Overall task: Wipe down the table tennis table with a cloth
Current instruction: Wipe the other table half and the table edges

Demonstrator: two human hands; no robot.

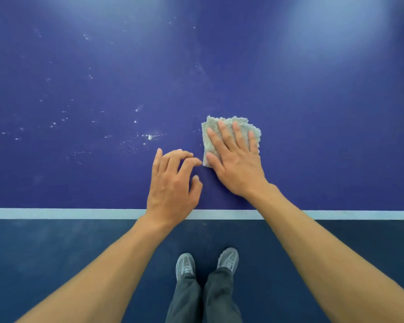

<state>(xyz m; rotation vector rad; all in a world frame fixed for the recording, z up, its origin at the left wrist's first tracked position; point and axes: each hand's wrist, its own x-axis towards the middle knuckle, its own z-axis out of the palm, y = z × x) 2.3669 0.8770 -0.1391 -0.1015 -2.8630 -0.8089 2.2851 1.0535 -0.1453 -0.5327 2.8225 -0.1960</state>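
A folded grey-beige cloth (212, 131) lies flat on the blue table tennis table (313, 113), a little in from its near edge. My right hand (236, 164) presses down on the cloth with straight, spread fingers. My left hand (173, 180) hovers just left of the cloth, fingers loosely curled and holding nothing, its fingertips close to the cloth's lower left corner. White specks and dusty smears (149, 137) are scattered over the table surface to the left of the cloth.
A white line (56, 213) marks the table's near edge. Below it is dark blue floor (56, 264), where my grey shoes (184, 264) and trouser legs stand. Light glare shows at the table's far left and far right.
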